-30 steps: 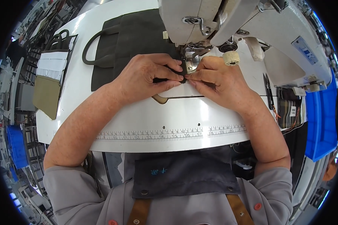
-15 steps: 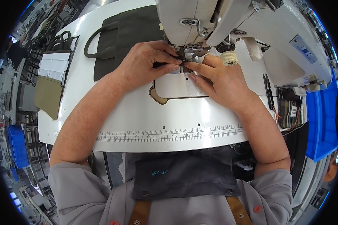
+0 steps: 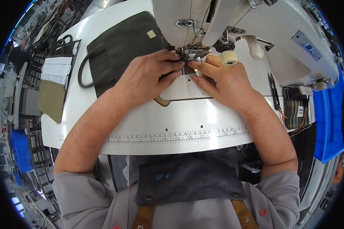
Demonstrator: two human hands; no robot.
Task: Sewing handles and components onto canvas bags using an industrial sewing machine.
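Observation:
A dark green fabric panel [image 3: 114, 45] with a looped strap handle [image 3: 84, 72] lies on the white sewing table, left of the needle. It bears a small pale yellow tag [image 3: 151, 34]. My left hand [image 3: 147, 72] is closed on the panel's near edge, fingertips close beside the presser foot [image 3: 193, 51] of the sewing machine [image 3: 271, 23]. From the other side, my right hand [image 3: 227, 78] reaches in. Its index fingertip touches the dark edge at the foot, while the thumb stays apart, low over the metal plate. Fingers partly hide the stitching spot.
Black thread snips [image 3: 273, 91] lie at the table's right, near a striped fabric bundle [image 3: 296, 110]. A blue bin [image 3: 326, 118] stands beyond. On the left are olive and white fabric pieces [image 3: 51, 95] with dark handles. A printed ruler [image 3: 172, 138] runs along the front edge.
The fabric panel has swung round, its handle shifting left and down, and its yellow tag has come into fuller view. My left thumb has dropped away from the fingertips. My right hand has barely moved.

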